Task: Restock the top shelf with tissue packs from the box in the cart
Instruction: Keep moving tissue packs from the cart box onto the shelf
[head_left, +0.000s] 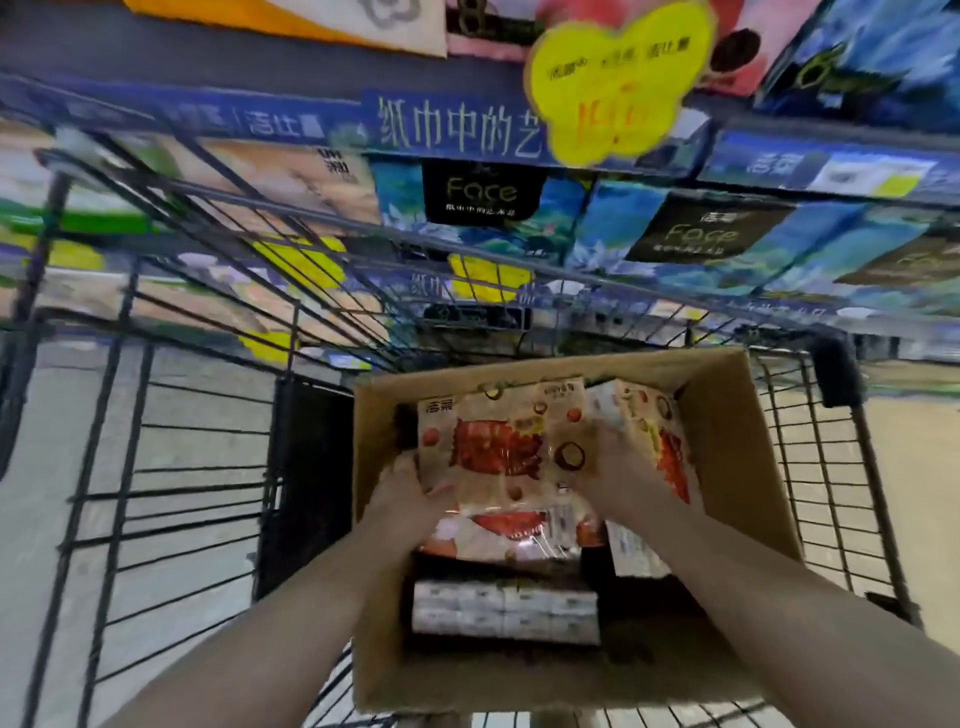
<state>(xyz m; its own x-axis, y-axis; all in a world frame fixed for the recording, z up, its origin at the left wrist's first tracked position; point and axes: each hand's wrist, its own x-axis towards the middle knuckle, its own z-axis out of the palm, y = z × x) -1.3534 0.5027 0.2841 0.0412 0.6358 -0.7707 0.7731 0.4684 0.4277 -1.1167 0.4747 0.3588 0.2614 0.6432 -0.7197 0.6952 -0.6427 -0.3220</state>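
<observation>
**Tissue pack (488, 452) held at both ends, low in the box**

We hold it inside the cardboard box (727, 415) in the cart (156, 467), its long axis running across us. Our left hand (405, 483) pinches the left edge, thumb on the face. Our right hand (605, 457) curls round the right edge. Neither is nearer. Box walls crowd both sides, so open room lies upward, past the shelf edge (447, 124) and 1 yellow price tag (618, 78).

Dim, motion-blurred wide-angle view, bowed edges, glare on plastic wrap (524, 540).
</observation>
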